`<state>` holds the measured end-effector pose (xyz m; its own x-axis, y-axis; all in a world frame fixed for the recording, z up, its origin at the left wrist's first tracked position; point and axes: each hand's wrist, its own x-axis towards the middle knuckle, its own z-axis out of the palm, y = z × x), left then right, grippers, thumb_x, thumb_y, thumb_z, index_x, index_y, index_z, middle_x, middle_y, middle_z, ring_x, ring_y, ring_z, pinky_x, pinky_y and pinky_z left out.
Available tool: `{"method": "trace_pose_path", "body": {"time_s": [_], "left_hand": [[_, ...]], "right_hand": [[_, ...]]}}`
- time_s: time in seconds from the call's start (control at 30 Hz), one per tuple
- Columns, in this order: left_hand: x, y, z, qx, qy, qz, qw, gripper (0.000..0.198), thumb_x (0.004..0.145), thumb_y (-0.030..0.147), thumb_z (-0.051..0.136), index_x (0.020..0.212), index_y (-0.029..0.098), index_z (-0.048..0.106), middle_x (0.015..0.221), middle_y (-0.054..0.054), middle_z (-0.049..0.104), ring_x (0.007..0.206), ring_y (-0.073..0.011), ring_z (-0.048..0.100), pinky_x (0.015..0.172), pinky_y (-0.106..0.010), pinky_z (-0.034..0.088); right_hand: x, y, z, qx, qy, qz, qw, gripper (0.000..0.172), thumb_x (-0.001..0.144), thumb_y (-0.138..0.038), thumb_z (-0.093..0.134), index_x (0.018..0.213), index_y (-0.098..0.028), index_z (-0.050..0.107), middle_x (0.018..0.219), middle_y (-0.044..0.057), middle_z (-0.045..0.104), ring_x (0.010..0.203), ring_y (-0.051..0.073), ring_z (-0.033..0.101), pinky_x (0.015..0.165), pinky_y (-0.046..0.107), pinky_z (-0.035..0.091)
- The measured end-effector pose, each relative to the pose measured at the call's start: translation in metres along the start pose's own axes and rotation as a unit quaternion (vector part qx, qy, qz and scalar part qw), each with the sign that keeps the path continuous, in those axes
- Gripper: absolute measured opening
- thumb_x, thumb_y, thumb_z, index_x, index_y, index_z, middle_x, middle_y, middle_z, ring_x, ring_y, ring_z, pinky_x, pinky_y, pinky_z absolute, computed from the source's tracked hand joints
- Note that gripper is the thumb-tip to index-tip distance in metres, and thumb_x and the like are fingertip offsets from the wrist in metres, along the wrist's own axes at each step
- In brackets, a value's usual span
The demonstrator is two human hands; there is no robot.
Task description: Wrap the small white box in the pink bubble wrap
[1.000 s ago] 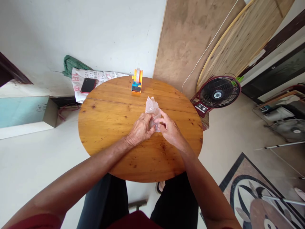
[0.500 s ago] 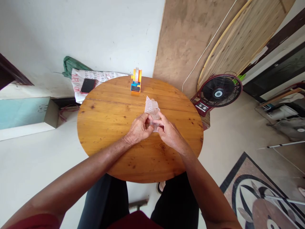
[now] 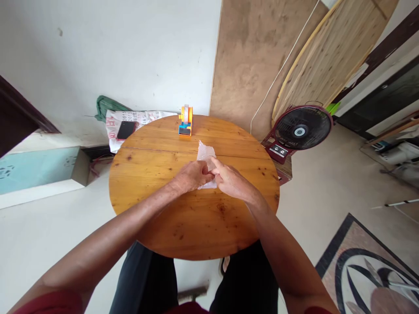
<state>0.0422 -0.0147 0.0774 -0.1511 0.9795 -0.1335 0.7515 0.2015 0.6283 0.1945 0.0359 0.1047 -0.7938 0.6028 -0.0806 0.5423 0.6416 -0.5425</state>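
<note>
A small crumpled clear plastic bag lies near the middle of a round wooden table. My left hand is closed, pinching the bag's near edge from the left. My right hand meets it from the right, fingers curled on the same edge, with the index finger stretched over the plastic. What is inside the bag is hidden by my fingers. An orange and blue tape dispenser stands at the table's far edge, beyond the bag.
A dark phone rests on printed sheets behind the table's far left. A red floor fan stands to the right. Wooden boards lean on the wall. A patterned rug lies at the lower right.
My hands have pressed the bag flatter onto the table and drawn closer together on its near edge. The view has shifted slightly, so the table sits lower in the picture.
</note>
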Motion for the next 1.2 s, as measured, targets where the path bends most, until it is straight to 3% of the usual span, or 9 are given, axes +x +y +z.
{"method": "trace_pose_path", "body": {"time_s": [0.2, 0.37, 0.47, 0.57, 0.67, 0.77, 0.93, 1.07, 1.2], "left_hand": [[0.009, -0.003, 0.000, 0.020, -0.008, 0.024, 0.999, 0.010, 0.074, 0.028, 0.060, 0.070, 0.021, 0.055, 0.066, 0.002, 0.059, 0.061, -0.0139, 0.050, 0.054, -0.026, 0.029], [0.010, -0.014, 0.008, 0.017, 0.013, 0.055, 0.998, 0.008, 0.074, 0.024, 0.063, 0.071, 0.020, 0.056, 0.073, 0.001, 0.062, 0.067, -0.0149, 0.054, 0.058, -0.026, 0.033], [0.010, -0.019, 0.010, 0.017, 0.028, 0.083, 0.996, 0.010, 0.074, 0.025, 0.064, 0.070, 0.020, 0.056, 0.077, -0.001, 0.062, 0.074, -0.0168, 0.055, 0.062, -0.027, 0.036], [0.011, -0.024, 0.014, 0.019, 0.055, 0.108, 0.992, 0.010, 0.074, 0.024, 0.064, 0.069, 0.020, 0.056, 0.078, -0.002, 0.061, 0.078, -0.0181, 0.055, 0.065, -0.028, 0.039], [0.011, -0.027, 0.019, 0.013, 0.083, 0.121, 0.989, 0.011, 0.073, 0.023, 0.066, 0.069, 0.019, 0.056, 0.079, -0.003, 0.059, 0.082, -0.0197, 0.055, 0.071, -0.031, 0.043], [0.010, -0.027, 0.022, -0.013, 0.108, 0.118, 0.987, 0.014, 0.071, 0.024, 0.068, 0.073, 0.019, 0.056, 0.091, -0.006, 0.057, 0.085, -0.0211, 0.056, 0.073, -0.034, 0.047], [0.011, -0.029, 0.025, -0.086, 0.107, 0.119, 0.983, 0.027, 0.067, 0.022, 0.069, 0.088, 0.022, 0.051, 0.121, -0.009, 0.051, 0.093, -0.0222, 0.057, 0.076, -0.037, 0.051], [0.014, -0.030, 0.027, -0.149, 0.083, 0.122, 0.978, 0.042, 0.067, 0.021, 0.067, 0.106, 0.025, 0.051, 0.114, -0.005, 0.056, 0.095, -0.0208, 0.058, 0.082, -0.036, 0.051], [0.016, -0.030, 0.025, -0.171, 0.049, 0.090, 0.980, 0.054, 0.069, 0.023, 0.065, 0.120, 0.026, 0.049, 0.110, -0.004, 0.060, 0.090, -0.0198, 0.059, 0.076, -0.032, 0.051]], "right_hand": [[0.005, 0.018, -0.004, 0.068, -0.012, -0.029, 0.997, 0.061, 0.084, -0.007, 0.042, 0.145, -0.018, 0.039, 0.110, 0.004, 0.074, 0.095, 0.018, 0.066, 0.083, 0.030, 0.047], [0.020, 0.044, -0.004, 0.132, 0.128, 0.011, 0.983, 0.031, 0.087, -0.020, 0.051, 0.115, -0.019, 0.063, 0.099, 0.004, 0.075, 0.085, 0.016, 0.067, 0.076, 0.028, 0.048], [0.039, 0.043, -0.010, 0.042, 0.167, 0.038, 0.984, 0.018, 0.085, -0.029, 0.058, 0.099, -0.021, 0.067, 0.099, 0.004, 0.074, 0.086, 0.019, 0.066, 0.074, 0.030, 0.047], [0.060, 0.029, -0.016, -0.093, 0.115, 0.060, 0.987, 0.019, 0.082, -0.032, 0.061, 0.098, -0.021, 0.067, 0.103, 0.007, 0.072, 0.090, 0.023, 0.065, 0.073, 0.032, 0.044], [0.079, 0.015, -0.017, -0.221, 0.064, 0.076, 0.970, 0.018, 0.081, -0.021, 0.058, 0.095, -0.018, 0.067, 0.103, 0.013, 0.071, 0.092, 0.027, 0.065, 0.069, 0.033, 0.040], [0.092, 0.014, -0.016, -0.267, 0.044, 0.098, 0.958, 0.018, 0.077, -0.015, 0.057, 0.090, -0.019, 0.068, 0.095, 0.012, 0.072, 0.085, 0.026, 0.065, 0.065, 0.031, 0.036], [0.095, 0.036, -0.012, -0.196, 0.121, 0.097, 0.968, 0.017, 0.082, -0.020, 0.052, 0.074, -0.021, 0.067, 0.077, 0.005, 0.071, 0.070, 0.017, 0.060, 0.057, 0.027, 0.029], [0.092, 0.057, -0.006, -0.099, 0.196, 0.090, 0.971, 0.018, 0.081, -0.025, 0.055, 0.066, -0.019, 0.063, 0.064, -0.001, 0.063, 0.060, 0.013, 0.052, 0.055, 0.026, 0.028], [0.093, 0.067, 0.001, 0.021, 0.230, 0.067, 0.971, 0.018, 0.080, -0.029, 0.058, 0.067, -0.018, 0.062, 0.060, -0.003, 0.058, 0.057, 0.011, 0.051, 0.055, 0.023, 0.034]]}}
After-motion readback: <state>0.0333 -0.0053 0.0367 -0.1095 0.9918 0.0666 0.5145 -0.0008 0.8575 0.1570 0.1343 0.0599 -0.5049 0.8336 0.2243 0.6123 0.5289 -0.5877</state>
